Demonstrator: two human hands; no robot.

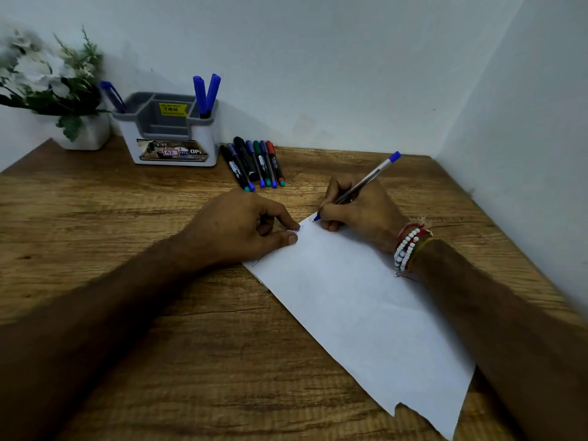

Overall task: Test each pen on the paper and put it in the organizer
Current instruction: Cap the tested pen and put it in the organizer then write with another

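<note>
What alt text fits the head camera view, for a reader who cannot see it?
A right hand writes with a blue pen at the top edge of a white paper on a wooden desk, while the left hand presses the paper's corner. Behind, several markers lie beside a grey organizer holding blue pens.
</note>
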